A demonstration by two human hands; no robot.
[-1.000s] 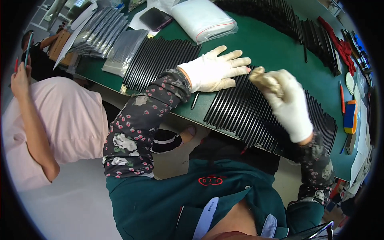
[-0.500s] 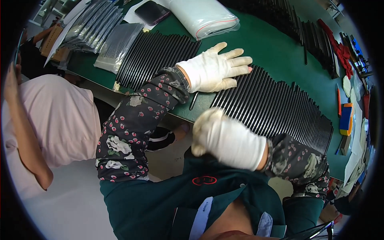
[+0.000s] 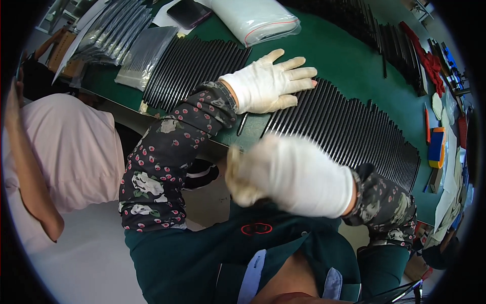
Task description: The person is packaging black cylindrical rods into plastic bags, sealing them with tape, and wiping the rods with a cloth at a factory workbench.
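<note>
My left hand (image 3: 268, 84), in a white glove, lies flat with its fingers spread. Its fingertips rest on the upper left end of a long row of thin black rods (image 3: 349, 129) laid side by side on the green table. In front of that row, near the table edge, my right hand (image 3: 293, 172) wears a matching glove. Motion blurs it; its fingers look bent, but whether they hold anything does not show. One short black rod (image 3: 242, 124) lies apart, just below my left hand. A second row of black rods (image 3: 195, 68) lies left of that hand.
Bagged flat packs (image 3: 114, 33) are stacked at the far left. A phone (image 3: 189, 13) and a roll of clear plastic bags (image 3: 255, 23) lie at the back. More dark rods (image 3: 400, 55), a red cloth (image 3: 429, 66) and a blue-orange block (image 3: 437, 148) lie right. A person in pink (image 3: 71, 147) is at left.
My right hand has moved a little to the left and appears larger, still blurred. My left hand stays spread at the same spot on the rods. The whole view has shifted slightly.
</note>
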